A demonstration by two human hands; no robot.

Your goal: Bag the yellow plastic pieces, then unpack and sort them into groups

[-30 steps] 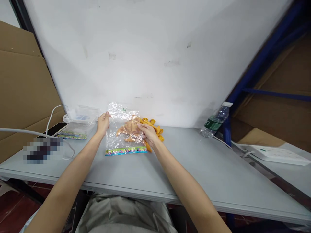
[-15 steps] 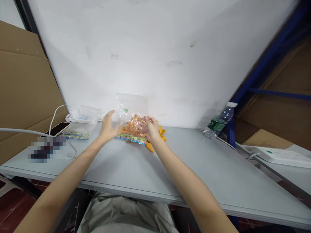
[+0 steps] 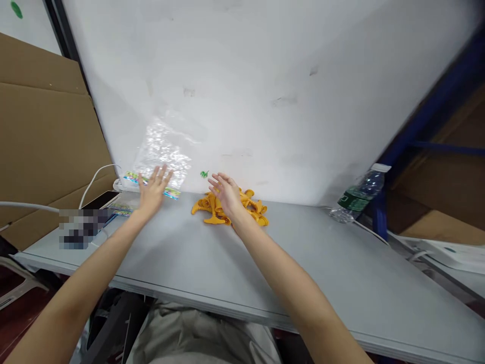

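My left hand [image 3: 152,192], its fingers spread, is at the lower part of a clear plastic bag [image 3: 162,149] with a colourful printed strip. The bag stands tilted by the white wall; whether my palm presses on it or is just letting it go, I cannot tell. My right hand [image 3: 226,194] is open, fingers apart, over a heap of orange-yellow plastic pieces [image 3: 214,218]. Curved and cupped ends show among these pieces, and my hand and wrist hide part of the heap. Nothing is visible in my right hand.
Another clear bag [image 3: 127,202] lies at the left by a phone [image 3: 100,199] and a white cable [image 3: 93,182]. A cardboard box [image 3: 45,136] stands on the left. Toward the right, a plastic bottle [image 3: 358,194] leans near a blue rack post [image 3: 380,222]. The grey table's [image 3: 212,268] front edge is close to my lap.
The clear bag has moved left, away from in front of the orange-yellow pieces, which now show plainly. My left hand went left with it; my right hand has opened and left the bag.
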